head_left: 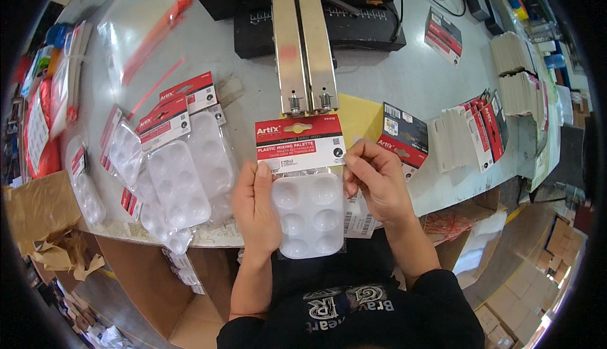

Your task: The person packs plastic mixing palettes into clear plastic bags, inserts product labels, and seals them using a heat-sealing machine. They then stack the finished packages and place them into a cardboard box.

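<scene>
White palette, header card held between hands.

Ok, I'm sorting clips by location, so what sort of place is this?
Probably a packing workshop or warehouse: bagged white palettes and stacked header cards cover parts of the worktable, with open cardboard boxes below.

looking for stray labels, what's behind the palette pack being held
Past the right edge of the palette pack, a white barcode sheet and a yellow sheet partly show; whatever lies directly behind it is covered.
</scene>
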